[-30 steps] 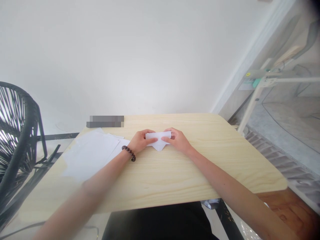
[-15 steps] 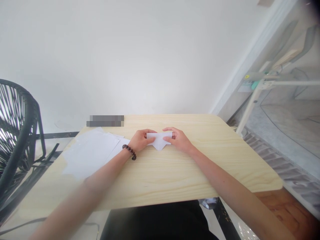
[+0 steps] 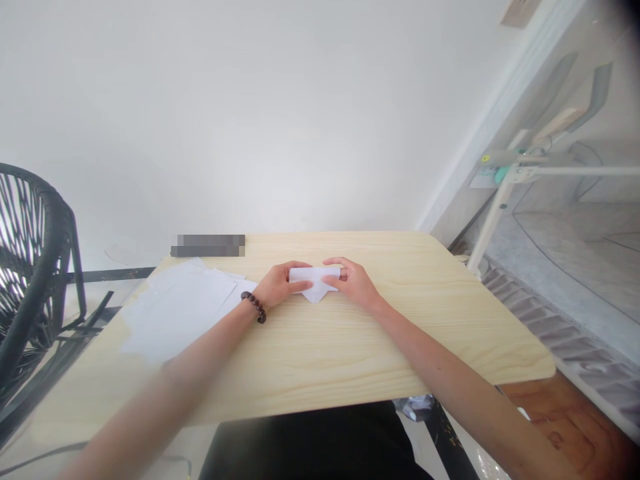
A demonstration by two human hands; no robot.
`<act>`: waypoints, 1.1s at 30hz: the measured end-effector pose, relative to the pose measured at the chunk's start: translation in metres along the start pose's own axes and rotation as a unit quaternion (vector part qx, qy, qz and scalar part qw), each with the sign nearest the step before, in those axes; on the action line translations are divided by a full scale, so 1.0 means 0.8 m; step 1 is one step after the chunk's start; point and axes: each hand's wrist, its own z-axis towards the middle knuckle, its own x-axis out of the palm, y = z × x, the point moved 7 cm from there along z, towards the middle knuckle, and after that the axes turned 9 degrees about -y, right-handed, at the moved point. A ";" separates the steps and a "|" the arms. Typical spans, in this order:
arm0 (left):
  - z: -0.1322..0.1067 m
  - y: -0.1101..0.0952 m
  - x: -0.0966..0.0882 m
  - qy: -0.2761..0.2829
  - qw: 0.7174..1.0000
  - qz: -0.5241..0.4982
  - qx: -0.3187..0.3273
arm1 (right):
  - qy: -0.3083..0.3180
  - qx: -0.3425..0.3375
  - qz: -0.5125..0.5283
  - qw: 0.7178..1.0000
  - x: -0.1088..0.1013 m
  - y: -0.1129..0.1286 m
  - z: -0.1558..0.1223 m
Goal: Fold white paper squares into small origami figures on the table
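Observation:
Between my hands is a small folded white paper (image 3: 316, 275), with a straight band along its top and a point hanging toward me. My left hand (image 3: 278, 284) grips its left end, thumb on the front and fingers behind. My right hand (image 3: 355, 281) holds the right end in the same way, its index finger raised along the top edge. A dark bead bracelet (image 3: 255, 305) circles my left wrist. The fingers behind the paper are partly hidden.
Loose white paper sheets (image 3: 177, 307) lie on the left of the pale wooden table (image 3: 320, 367). A blurred-out dark object (image 3: 208, 245) sits at the back left edge. A woven black chair (image 3: 37, 267) stands left; a white metal frame (image 3: 493, 220) stands right.
My left thumb has slid slightly inward along the paper's front. Both hands keep hold of the folded paper. The whole view has shifted a little.

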 end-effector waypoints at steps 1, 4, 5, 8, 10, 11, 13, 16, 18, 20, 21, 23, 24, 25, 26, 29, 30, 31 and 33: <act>0.001 0.001 -0.002 -0.014 1.000 0.011 0.004 | -0.003 -0.004 -0.004 1.000 0.001 0.001 -0.001; 0.003 0.008 -0.002 -0.012 1.000 0.019 0.001 | -0.001 -0.010 -0.012 1.000 0.002 0.004 -0.001; 0.003 0.010 -0.002 -0.003 1.000 0.016 -0.005 | 0.003 -0.012 -0.012 1.000 0.001 0.004 0.000; 0.002 0.013 0.004 0.038 0.999 -0.004 -0.021 | 0.027 -0.007 -0.010 1.000 -0.003 0.005 0.001; -0.001 0.011 0.007 0.072 0.997 -0.021 -0.026 | 0.052 0.005 -0.014 0.999 -0.005 0.003 0.002; -0.002 0.010 0.009 0.088 0.995 -0.029 -0.027 | 0.061 0.008 -0.019 0.998 -0.007 0.002 0.002; -0.005 0.006 0.010 0.109 0.993 -0.040 -0.028 | 0.070 0.010 -0.030 0.997 -0.009 0.000 0.002; -0.008 0.001 0.012 0.121 0.990 -0.061 -0.029 | 0.070 0.010 -0.036 0.997 -0.011 -0.001 0.003; -0.007 -0.001 0.012 0.107 0.992 -0.069 -0.025 | 0.063 0.011 -0.031 0.997 -0.009 -0.001 0.002; -0.004 -0.001 0.009 0.070 0.996 -0.050 -0.017 | 0.052 0.012 -0.019 0.998 -0.006 0.000 0.001; -0.004 -0.002 0.008 0.047 0.998 -0.031 -0.013 | 0.044 0.012 -0.012 0.999 -0.004 0.000 0.000; -0.004 -0.003 0.004 0.010 1.000 0.016 -0.009 | 0.027 0.007 -0.002 1.000 0.000 0.002 -0.002; -0.005 -0.004 0.004 -0.001 0.999 0.034 -0.009 | 0.016 0.001 -0.001 1.000 0.002 0.004 -0.003; -0.006 -0.005 0.004 -0.004 0.999 0.044 -0.010 | 0.006 -0.006 -0.004 1.000 0.004 0.006 -0.004; -0.007 -0.006 0.004 -0.007 0.999 0.049 -0.011 | -0.003 -0.013 -0.008 1.000 0.005 0.008 -0.004; -0.010 -0.008 0.005 -0.016 0.999 0.033 -0.017 | -0.018 -0.029 -0.016 0.999 0.006 0.012 -0.006; -0.010 -0.008 0.005 -0.021 0.999 0.026 -0.019 | -0.021 -0.033 -0.022 0.999 0.006 0.012 -0.006; -0.010 -0.008 0.005 -0.026 0.999 0.021 -0.021 | -0.024 -0.037 -0.035 0.998 0.005 0.013 -0.006; -0.009 -0.007 0.004 -0.036 0.999 0.021 -0.024 | -0.032 -0.049 -0.069 0.996 0.004 0.014 -0.006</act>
